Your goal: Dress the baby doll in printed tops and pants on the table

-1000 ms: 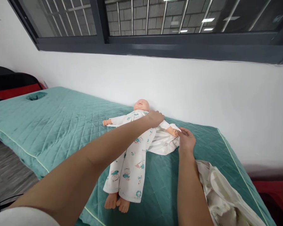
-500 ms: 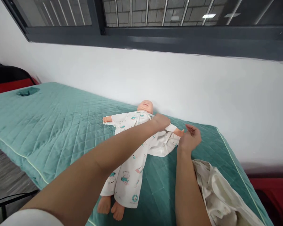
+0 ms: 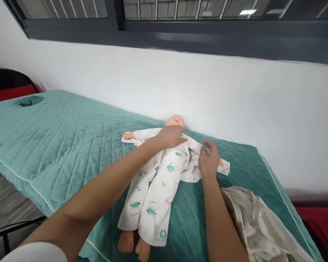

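A baby doll [image 3: 177,120] lies on its back, its head against the wall. It wears white trousers [image 3: 158,196] printed with small animals and a white top, with a printed garment spread beneath its arms. My left hand [image 3: 171,136] reaches across the doll's upper chest just below its face, thumb and fingers apart. My right hand [image 3: 210,156] has its fingers curled around the doll's sleeved arm [image 3: 194,144]. Past that hand, a printed sleeve end [image 3: 224,166] lies flat. The doll's hand on this side is hidden.
A quilted green cover [image 3: 71,134] with a hole at its far left spreads under the doll. Crumpled pale cloth [image 3: 257,218] lies beside my right forearm. Behind are a white wall [image 3: 235,98] and a dark window frame [image 3: 207,40]. Red chairs stand at both sides.
My left hand has moved leftward across the doll's chest. My right hand has shifted left from beside the doll's hand onto its arm, and a printed sleeve end now shows beyond it.
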The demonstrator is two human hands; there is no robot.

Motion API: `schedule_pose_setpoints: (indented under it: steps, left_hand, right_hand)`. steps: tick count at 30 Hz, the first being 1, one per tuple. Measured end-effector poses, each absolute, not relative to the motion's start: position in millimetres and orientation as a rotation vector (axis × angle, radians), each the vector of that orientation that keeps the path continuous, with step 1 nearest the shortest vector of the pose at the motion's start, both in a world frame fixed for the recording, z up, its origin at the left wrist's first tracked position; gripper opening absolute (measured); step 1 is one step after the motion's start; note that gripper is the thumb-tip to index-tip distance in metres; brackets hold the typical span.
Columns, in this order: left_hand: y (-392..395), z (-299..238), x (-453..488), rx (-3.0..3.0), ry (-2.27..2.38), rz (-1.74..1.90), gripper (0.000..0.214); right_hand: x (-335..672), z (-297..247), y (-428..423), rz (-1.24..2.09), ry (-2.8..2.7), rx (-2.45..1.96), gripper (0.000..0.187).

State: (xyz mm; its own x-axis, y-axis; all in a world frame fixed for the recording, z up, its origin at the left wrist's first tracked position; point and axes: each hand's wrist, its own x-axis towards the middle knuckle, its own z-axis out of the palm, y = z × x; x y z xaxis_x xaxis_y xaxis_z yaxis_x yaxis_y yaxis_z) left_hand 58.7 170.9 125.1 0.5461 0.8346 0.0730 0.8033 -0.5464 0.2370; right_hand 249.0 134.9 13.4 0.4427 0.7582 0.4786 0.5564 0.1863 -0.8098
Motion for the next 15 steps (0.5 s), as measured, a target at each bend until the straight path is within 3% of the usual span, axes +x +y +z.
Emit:
schedule_pose_setpoints:
  steps: [6,10,15]
  left_hand:
    - [172,93,2,2.1,1.376,0.859,0.041]
    - [178,77,3,1.941,1.386,0.882,0.049]
    - [180,79,10,1.992,1.385,0.876,0.039]
  right_hand:
    - [222,18,132,0.323,-1.379,-1.431,0.037]
    - [207,21,130,0.553,-1.411,-1.335,0.049]
    - [195,25,126,0.699,-1.534,-1.304,0.066]
